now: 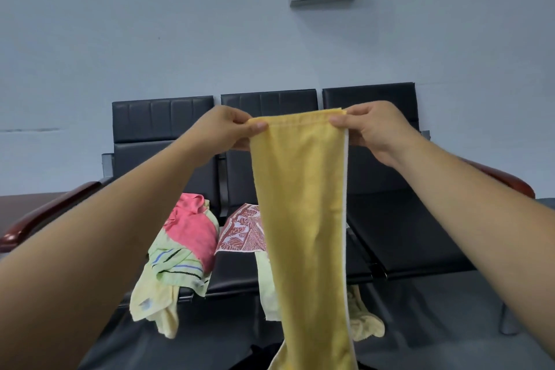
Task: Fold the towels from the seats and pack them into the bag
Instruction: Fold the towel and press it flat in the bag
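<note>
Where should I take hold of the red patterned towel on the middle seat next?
Probably pinch the red patterned towel at its near left corner, coming from the front: it lies flat on the seat, that corner is bare, and the yellow towel hides its right side.

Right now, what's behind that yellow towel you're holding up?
The middle seat, with a red patterned towel and a pale yellow cloth poking out beside the yellow towel. Their remaining parts, and anything directly behind it, are covered.
</note>
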Action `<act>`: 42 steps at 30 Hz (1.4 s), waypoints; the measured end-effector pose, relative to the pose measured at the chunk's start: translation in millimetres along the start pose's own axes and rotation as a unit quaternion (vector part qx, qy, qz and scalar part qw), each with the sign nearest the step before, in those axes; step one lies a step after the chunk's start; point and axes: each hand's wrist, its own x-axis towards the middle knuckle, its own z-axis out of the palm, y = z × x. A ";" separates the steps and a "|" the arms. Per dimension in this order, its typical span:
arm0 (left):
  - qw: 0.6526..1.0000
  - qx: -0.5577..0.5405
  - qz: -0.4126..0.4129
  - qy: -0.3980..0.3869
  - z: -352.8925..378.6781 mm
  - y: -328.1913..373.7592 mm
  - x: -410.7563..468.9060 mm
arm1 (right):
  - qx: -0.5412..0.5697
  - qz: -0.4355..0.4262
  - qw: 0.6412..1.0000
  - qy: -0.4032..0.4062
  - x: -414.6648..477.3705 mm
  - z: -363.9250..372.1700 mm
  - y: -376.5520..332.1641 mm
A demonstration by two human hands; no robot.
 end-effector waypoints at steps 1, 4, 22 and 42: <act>0.998 -0.060 0.007 -0.019 -3.3 4.4 1.4 | 0.037 -0.010 0.999 -0.009 1.6 -1.9 -5.3; 0.971 -0.225 0.015 -0.076 -11.6 10.2 2.9 | 0.213 0.001 0.974 -0.081 3.8 -9.4 -15.3; 0.967 -0.251 -0.011 0.039 11.2 -28.0 -7.8 | 0.203 0.058 0.974 -0.083 -4.1 19.9 -0.3; 0.753 -0.628 -0.196 -0.006 115.8 -107.7 -36.7 | 0.294 0.302 0.903 -0.084 -5.7 30.3 126.5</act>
